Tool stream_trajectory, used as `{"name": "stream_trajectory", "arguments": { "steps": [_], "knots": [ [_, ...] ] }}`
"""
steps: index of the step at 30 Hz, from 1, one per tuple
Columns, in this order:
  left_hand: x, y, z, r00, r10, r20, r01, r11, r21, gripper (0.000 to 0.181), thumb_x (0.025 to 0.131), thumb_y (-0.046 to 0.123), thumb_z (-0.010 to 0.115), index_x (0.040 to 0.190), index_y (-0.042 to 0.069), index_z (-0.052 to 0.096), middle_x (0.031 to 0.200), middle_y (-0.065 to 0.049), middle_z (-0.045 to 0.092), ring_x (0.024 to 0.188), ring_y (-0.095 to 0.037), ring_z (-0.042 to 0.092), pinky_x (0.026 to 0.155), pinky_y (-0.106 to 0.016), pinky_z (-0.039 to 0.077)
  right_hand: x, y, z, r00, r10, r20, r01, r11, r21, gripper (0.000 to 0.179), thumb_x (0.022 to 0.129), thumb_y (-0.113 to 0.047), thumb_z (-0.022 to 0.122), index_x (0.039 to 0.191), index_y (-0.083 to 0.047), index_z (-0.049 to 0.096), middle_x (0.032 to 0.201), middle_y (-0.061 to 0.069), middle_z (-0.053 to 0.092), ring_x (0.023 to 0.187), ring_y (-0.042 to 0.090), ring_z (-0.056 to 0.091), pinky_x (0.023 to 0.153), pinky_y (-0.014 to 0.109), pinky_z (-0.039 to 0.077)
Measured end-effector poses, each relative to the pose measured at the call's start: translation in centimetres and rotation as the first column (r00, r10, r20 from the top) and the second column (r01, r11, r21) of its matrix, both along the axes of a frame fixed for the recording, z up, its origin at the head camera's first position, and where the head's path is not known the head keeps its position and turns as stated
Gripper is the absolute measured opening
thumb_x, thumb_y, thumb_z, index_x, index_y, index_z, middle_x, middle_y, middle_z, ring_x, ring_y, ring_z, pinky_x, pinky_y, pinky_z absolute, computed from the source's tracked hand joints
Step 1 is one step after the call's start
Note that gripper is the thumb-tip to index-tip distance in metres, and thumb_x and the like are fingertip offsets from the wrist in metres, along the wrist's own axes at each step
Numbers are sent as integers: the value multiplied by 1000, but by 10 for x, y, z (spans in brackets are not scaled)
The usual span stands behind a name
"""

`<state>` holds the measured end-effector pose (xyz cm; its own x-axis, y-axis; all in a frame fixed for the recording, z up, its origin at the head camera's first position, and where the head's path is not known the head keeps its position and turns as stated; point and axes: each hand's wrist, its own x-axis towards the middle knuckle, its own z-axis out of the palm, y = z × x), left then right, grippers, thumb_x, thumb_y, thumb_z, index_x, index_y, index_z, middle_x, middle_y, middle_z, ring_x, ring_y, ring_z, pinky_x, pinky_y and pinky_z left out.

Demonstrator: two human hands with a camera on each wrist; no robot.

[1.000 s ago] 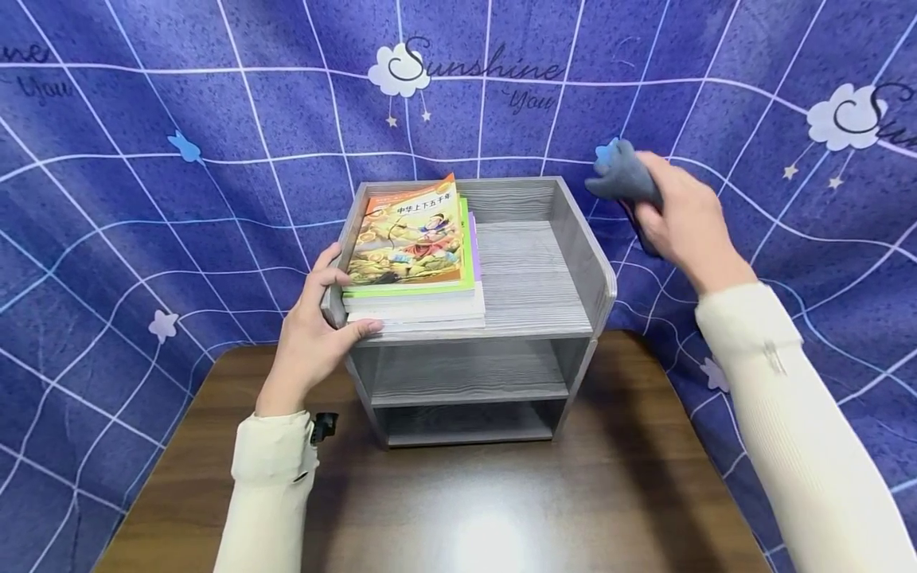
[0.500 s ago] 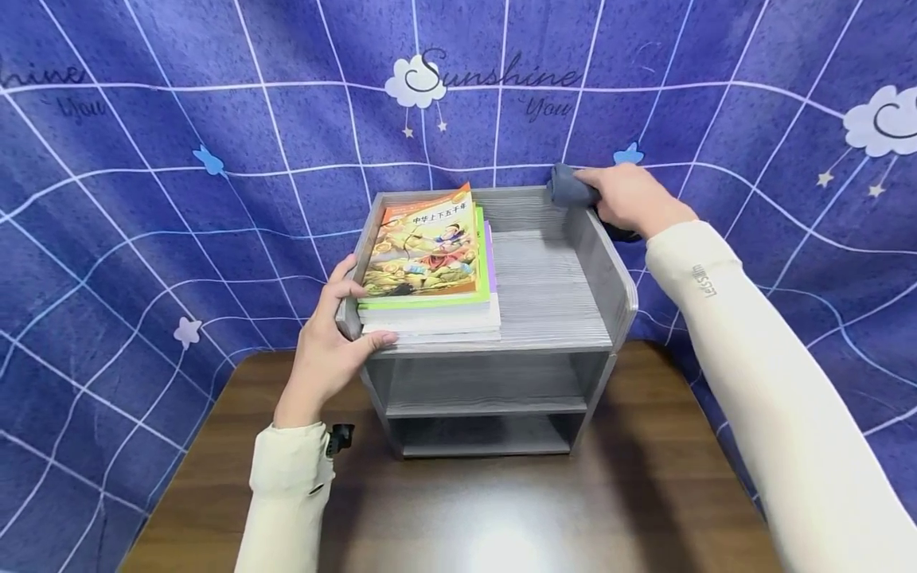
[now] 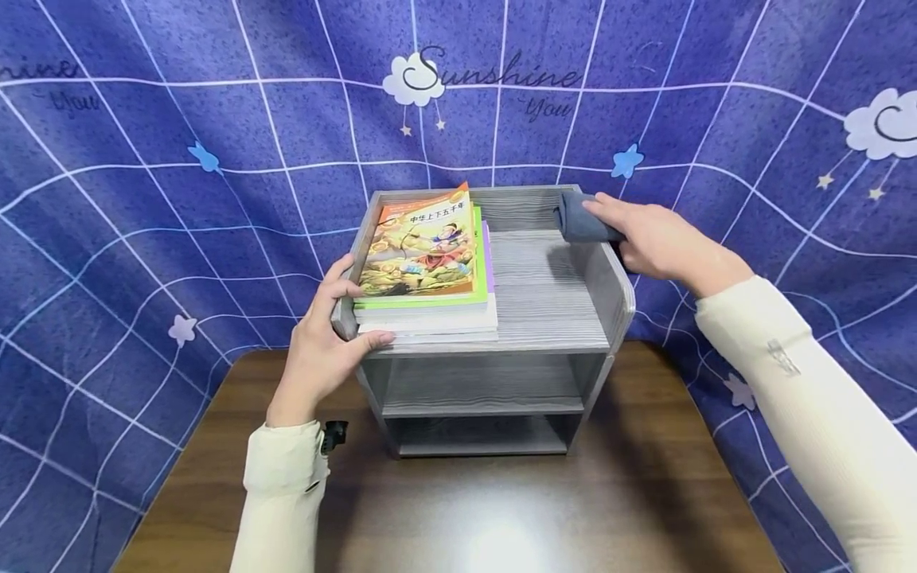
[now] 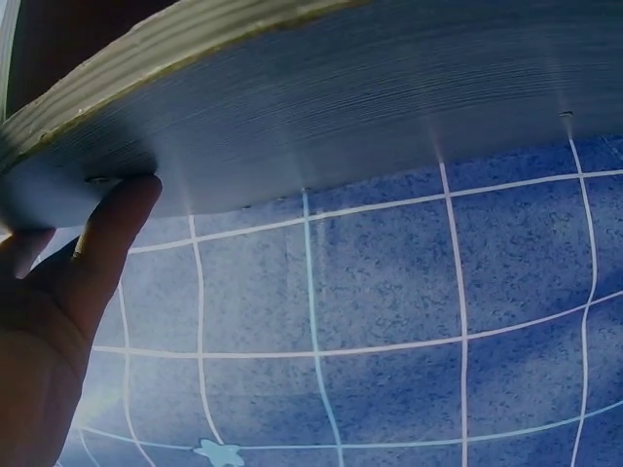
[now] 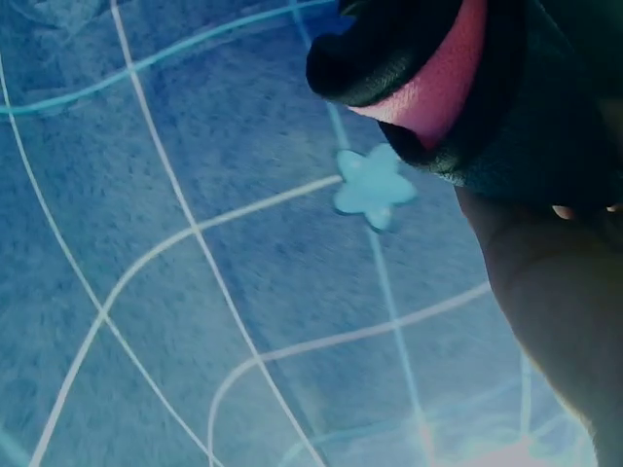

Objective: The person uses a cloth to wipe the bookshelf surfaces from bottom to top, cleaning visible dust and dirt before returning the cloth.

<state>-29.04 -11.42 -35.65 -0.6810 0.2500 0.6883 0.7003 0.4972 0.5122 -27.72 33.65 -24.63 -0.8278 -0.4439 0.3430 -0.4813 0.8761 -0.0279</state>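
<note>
A small grey wood-grain shelf unit [image 3: 540,294] stands on the table. My left hand [image 3: 315,354] grips its left side panel at the front, with the thumb by the front edge of the top board. In the left wrist view, fingers [image 4: 112,233] touch the panel's outer face. With my right hand [image 3: 662,239] I hold a folded dark grey-blue cloth [image 3: 583,219] over the rear of the right side panel. A pink layer shows between the cloth's [image 5: 526,126] dark folds in the right wrist view. The fingers beneath the cloth are hidden.
A stack of books [image 3: 423,255] fills the left half of the top board, an orange illustrated cover uppermost. Two lower compartments open toward me. Behind the brown wooden table [image 3: 430,509] hangs a blue patterned curtain [image 3: 301,119].
My right hand has brought the cloth leftward from beside the unit onto the right panel, then slightly lower and toward me. The left hand keeps its grip; the view has shifted slightly.
</note>
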Motion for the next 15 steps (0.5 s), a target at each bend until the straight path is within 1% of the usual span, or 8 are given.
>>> {"name": "stream_trajectory", "arguments": {
  "steps": [4, 6, 7, 9, 11, 12, 14, 15],
  "knots": [
    [0, 0, 0, 1000, 5, -14, -5, 1000, -4, 66, 69, 16, 95, 119, 12, 52, 159, 15, 35, 136, -30, 47, 91, -54, 43, 32, 0, -11, 998, 24, -56, -24, 1000, 5, 71, 79, 12, 52, 149, 1, 44, 150, 29, 42, 118, 52, 56, 92, 61, 45],
    [-1, 0, 1, 1000, 4, -17, -4, 1000, -7, 66, 69, 15, 94, 120, 11, 52, 159, 15, 35, 136, -30, 47, 91, -54, 43, 46, -1, -19, 991, 38, -127, -38, 999, 0, 73, 78, 13, 53, 149, 0, 45, 149, 28, 44, 120, 49, 55, 88, 61, 46],
    [-1, -1, 2, 1000, 3, -15, -3, 1000, -8, 66, 69, 15, 94, 120, 11, 52, 159, 16, 34, 136, -29, 47, 91, -54, 43, 52, -2, -24, 983, 50, -174, -52, 999, -4, 73, 77, 13, 53, 149, -1, 45, 149, 27, 45, 120, 48, 55, 88, 61, 46],
    [-1, -1, 2, 1000, -3, -5, 3, 1000, -7, 65, 70, 14, 93, 120, 11, 52, 160, 16, 34, 137, -30, 46, 91, -54, 42, 64, -4, -33, 962, 67, -263, -75, 997, -18, 74, 76, 13, 54, 148, -2, 46, 148, 26, 47, 122, 45, 55, 83, 60, 48],
    [0, -2, 3, 1000, -12, 13, 12, 1000, -7, 64, 72, 13, 93, 121, 11, 52, 160, 16, 33, 137, -30, 45, 91, -54, 42, 74, -6, -42, 935, 70, -348, -84, 996, -27, 75, 74, 12, 55, 147, -3, 47, 148, 23, 48, 122, 42, 56, 75, 58, 50],
    [0, -2, 3, 1000, -17, 20, 17, 1000, -8, 64, 72, 13, 92, 122, 11, 51, 160, 16, 33, 138, -30, 44, 91, -54, 41, 78, -7, -46, 920, 74, -386, -90, 996, -24, 75, 73, 11, 55, 146, -3, 48, 148, 22, 49, 122, 41, 57, 73, 57, 51],
    [1, -2, 3, 999, -32, 35, 33, 999, -8, 62, 75, 13, 91, 123, 12, 51, 160, 16, 32, 139, -30, 43, 92, -55, 40, 87, -9, -52, 894, 72, -442, -85, 996, -9, 72, 74, 9, 53, 145, -2, 49, 147, 22, 50, 121, 42, 57, 69, 57, 52],
    [1, -2, 3, 998, -40, 45, 41, 999, -10, 61, 76, 13, 89, 124, 12, 51, 160, 16, 32, 140, -30, 42, 92, -55, 40, 90, -11, -55, 879, 71, -472, -81, 997, 0, 70, 76, 8, 51, 145, -1, 49, 146, 23, 51, 120, 43, 58, 69, 58, 52]
  ]
}}
